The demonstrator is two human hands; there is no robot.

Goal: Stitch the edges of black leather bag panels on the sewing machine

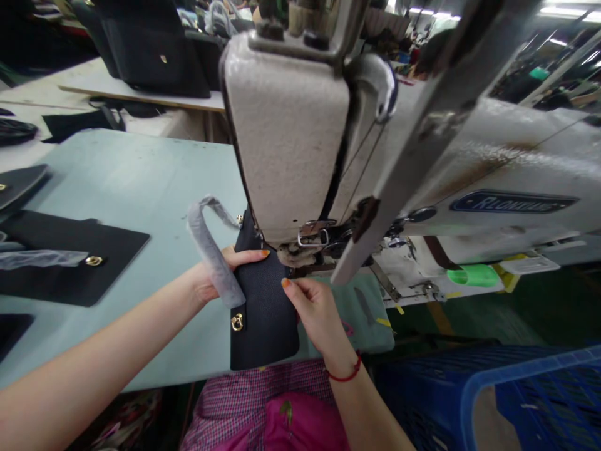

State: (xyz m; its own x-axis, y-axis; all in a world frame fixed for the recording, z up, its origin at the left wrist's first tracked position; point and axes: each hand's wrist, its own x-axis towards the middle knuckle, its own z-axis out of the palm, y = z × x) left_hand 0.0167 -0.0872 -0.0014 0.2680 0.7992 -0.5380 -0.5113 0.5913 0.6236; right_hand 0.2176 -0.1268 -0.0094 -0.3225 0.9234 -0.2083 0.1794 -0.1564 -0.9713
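A black leather bag panel (267, 319) lies under the head of a white sewing machine (288, 138). A handle in clear plastic wrap (211, 250) arches from its left side, held by gold fittings (237, 322). My left hand (220, 269) reaches beneath the handle, its thumb flat on the panel's upper left and its other fingers mostly hidden. At the right edge, close to the presser foot, my right hand (312, 307) pinches the panel between thumb and curled fingers. The needle area is partly hidden behind the machine head.
More black panels (122, 244) with gold fittings lie on the pale green table (164, 175). Small scissors (347, 327) rest right of my hand. A blue plastic crate (469, 382) stands at lower right. A grey metal bar (413, 163) slants across the front of the machine.
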